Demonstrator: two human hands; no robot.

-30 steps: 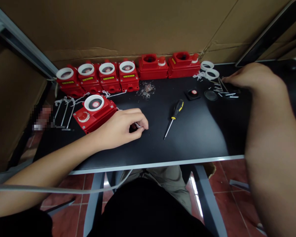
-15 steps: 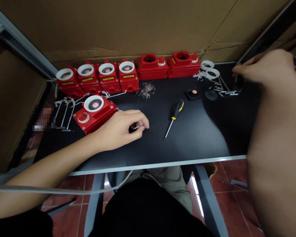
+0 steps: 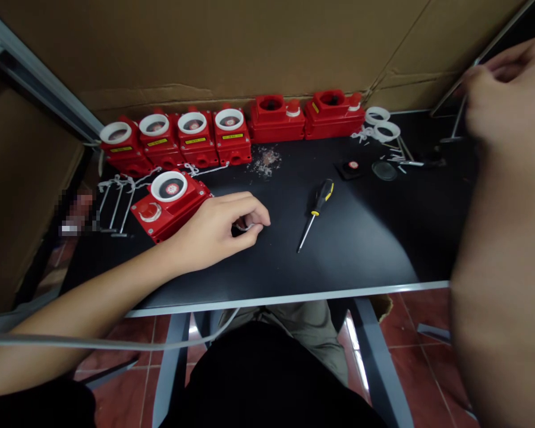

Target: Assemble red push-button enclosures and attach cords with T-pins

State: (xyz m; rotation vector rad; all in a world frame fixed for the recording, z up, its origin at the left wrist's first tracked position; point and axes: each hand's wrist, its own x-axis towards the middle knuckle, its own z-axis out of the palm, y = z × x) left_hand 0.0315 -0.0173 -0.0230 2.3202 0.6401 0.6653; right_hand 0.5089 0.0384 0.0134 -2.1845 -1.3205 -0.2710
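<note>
My left hand (image 3: 236,229) rests over the near table beside a red alarm box (image 3: 178,217) with a white ring and a red cap. Its thumb and forefinger pinch a thin white cord (image 3: 248,227), mostly hidden by the fingers. Raised at the far right, my right hand (image 3: 506,89) grips a thin T-shaped metal rod (image 3: 460,116), whose crossbar hangs down. A black and yellow screwdriver (image 3: 323,199) lies on the table between the hands.
Several red boxes (image 3: 198,142) line the cardboard wall. T-shaped rods (image 3: 117,208) with white cords lie at left. White rings (image 3: 386,131), a clear disc (image 3: 384,171), a black square piece (image 3: 350,169) and small metal bits lie at right. Pale crumbs (image 3: 266,160) are scattered mid-table.
My right hand has lifted up and to the right, bringing the T-shaped rod away from the metal parts. My left hand stays almost still.
</note>
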